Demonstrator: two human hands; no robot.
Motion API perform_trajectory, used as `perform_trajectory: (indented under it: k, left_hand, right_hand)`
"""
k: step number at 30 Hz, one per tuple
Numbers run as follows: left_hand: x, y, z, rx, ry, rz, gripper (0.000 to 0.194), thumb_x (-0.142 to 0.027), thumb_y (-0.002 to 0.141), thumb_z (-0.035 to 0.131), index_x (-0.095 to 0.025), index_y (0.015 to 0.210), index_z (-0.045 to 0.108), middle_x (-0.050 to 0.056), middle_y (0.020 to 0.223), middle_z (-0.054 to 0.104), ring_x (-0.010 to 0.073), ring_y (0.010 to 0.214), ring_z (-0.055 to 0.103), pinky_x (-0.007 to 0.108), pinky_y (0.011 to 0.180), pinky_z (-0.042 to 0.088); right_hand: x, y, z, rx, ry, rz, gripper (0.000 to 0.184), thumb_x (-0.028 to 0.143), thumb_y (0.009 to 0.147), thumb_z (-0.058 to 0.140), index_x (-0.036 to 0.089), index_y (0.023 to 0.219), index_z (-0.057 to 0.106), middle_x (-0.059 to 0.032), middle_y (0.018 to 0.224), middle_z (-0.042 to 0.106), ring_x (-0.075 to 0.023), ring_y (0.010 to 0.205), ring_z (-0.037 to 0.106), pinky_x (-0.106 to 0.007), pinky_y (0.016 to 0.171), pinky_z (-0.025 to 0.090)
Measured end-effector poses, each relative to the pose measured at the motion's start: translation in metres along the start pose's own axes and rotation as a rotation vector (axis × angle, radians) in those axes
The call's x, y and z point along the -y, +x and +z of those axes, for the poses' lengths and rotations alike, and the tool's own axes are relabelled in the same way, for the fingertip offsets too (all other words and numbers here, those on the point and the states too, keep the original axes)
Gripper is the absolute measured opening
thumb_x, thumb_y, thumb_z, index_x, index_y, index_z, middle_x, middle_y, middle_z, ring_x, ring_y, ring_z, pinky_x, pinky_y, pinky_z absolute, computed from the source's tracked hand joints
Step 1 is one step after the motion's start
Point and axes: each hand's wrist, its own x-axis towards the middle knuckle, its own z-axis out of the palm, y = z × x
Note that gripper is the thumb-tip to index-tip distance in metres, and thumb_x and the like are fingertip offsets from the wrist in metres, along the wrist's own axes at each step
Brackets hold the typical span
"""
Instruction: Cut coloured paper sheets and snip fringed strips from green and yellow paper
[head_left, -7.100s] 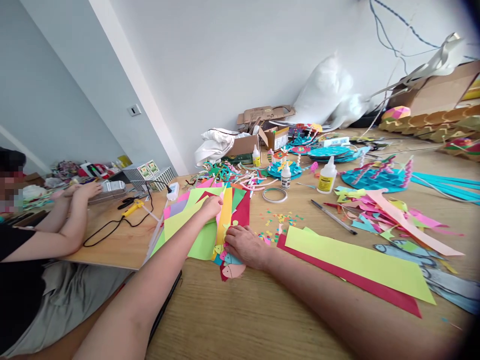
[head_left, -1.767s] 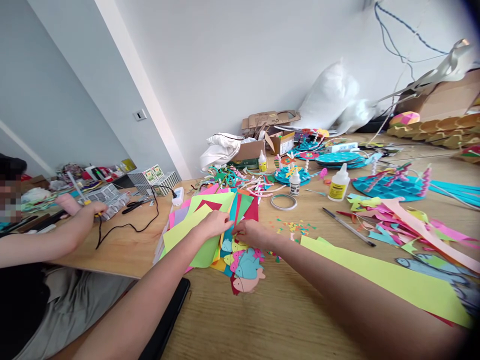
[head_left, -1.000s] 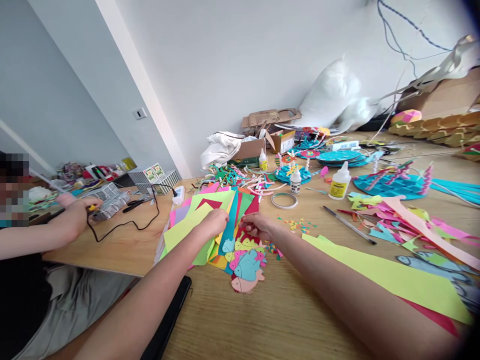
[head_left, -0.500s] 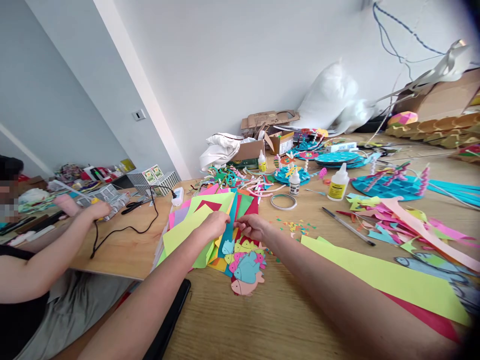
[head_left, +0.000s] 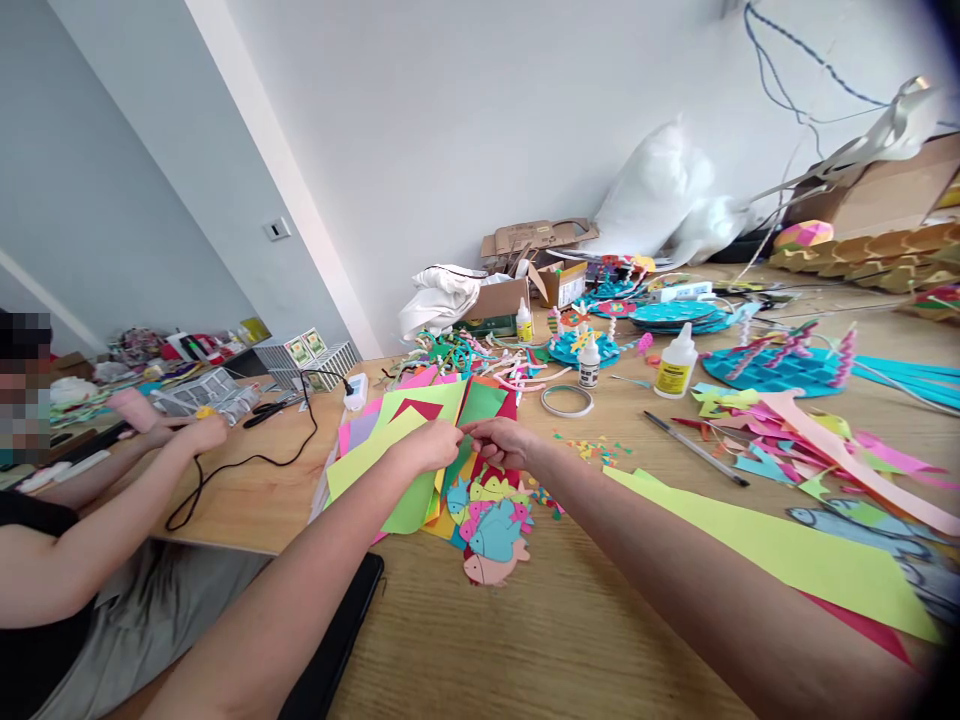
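Green paper sheet [head_left: 484, 402] lies between and just beyond left hand [head_left: 436, 446] and right hand [head_left: 505, 443], both similarly near, its long axis pointing away, curled fingers nearly meeting, any pinch hidden.

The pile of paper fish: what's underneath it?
Coloured sheets show along the left edge of the paper fish, and the wooden table shows just below them. Whatever lies beneath the pile's middle is covered.

Paper fish [head_left: 495, 535] at near edge of sheets [head_left: 375, 445], pen [head_left: 694, 447] rightward.
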Motion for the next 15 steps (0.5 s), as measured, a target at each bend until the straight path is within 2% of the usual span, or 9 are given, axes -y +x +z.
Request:
perform_trajectory:
  k: [5, 8, 9, 12, 15]
  left_hand:
    - [-0.003, -0.004, -0.009, -0.036, 0.041, -0.045, 0.022, -0.022, 0.073, 0.043, -0.015, 0.075, 0.064, 0.009, 0.071, 0.064, 0.0212, 0.070, 0.059, 0.028, 0.062, 0.042]
    - [0.006, -0.004, -0.012, -0.064, 0.046, -0.060, 0.020, -0.027, 0.073, 0.046, -0.016, 0.073, 0.063, 0.007, 0.072, 0.064, 0.0203, 0.072, 0.058, 0.027, 0.064, 0.041]
    - [0.010, -0.003, -0.012, -0.070, 0.046, -0.064, 0.019, -0.027, 0.072, 0.047, -0.017, 0.073, 0.063, 0.006, 0.072, 0.063, 0.0202, 0.072, 0.058, 0.027, 0.064, 0.040]
    - [0.019, 0.001, -0.009, -0.082, 0.043, -0.068, 0.014, -0.021, 0.069, 0.049, -0.017, 0.071, 0.062, 0.005, 0.071, 0.063, 0.0201, 0.071, 0.058, 0.026, 0.062, 0.039]
    - [0.022, 0.003, -0.006, -0.096, 0.033, -0.067, 0.012, -0.020, 0.069, 0.050, -0.017, 0.072, 0.062, 0.004, 0.071, 0.062, 0.0191, 0.070, 0.058, 0.025, 0.061, 0.038]
  right_hand:
    - [-0.003, -0.019, 0.021, -0.063, -0.323, -0.135, 0.028, 0.029, 0.085, 0.049, 0.016, 0.110, 0.051, -0.0061, 0.112, 0.054, -0.0192, 0.092, 0.056, -0.038, 0.076, 0.047]
    - [-0.008, -0.041, 0.040, -0.013, -0.498, -0.266, 0.023, 0.026, 0.084, 0.051, 0.017, 0.105, 0.055, -0.0062, 0.115, 0.053, -0.0195, 0.098, 0.053, -0.042, 0.083, 0.043]
    - [-0.009, -0.047, 0.045, 0.007, -0.539, -0.288, 0.017, 0.023, 0.082, 0.054, 0.017, 0.098, 0.058, -0.0057, 0.111, 0.055, -0.0205, 0.100, 0.051, -0.043, 0.086, 0.040]
    - [-0.008, -0.059, 0.053, 0.019, -0.596, -0.316, 0.009, 0.019, 0.079, 0.057, 0.016, 0.086, 0.062, -0.0063, 0.105, 0.058, -0.0230, 0.103, 0.049, -0.044, 0.091, 0.035]
    - [-0.002, -0.051, 0.050, -0.036, -0.547, -0.305, 0.020, 0.025, 0.084, 0.051, 0.017, 0.102, 0.056, -0.0062, 0.111, 0.055, -0.0196, 0.098, 0.053, -0.042, 0.084, 0.042]
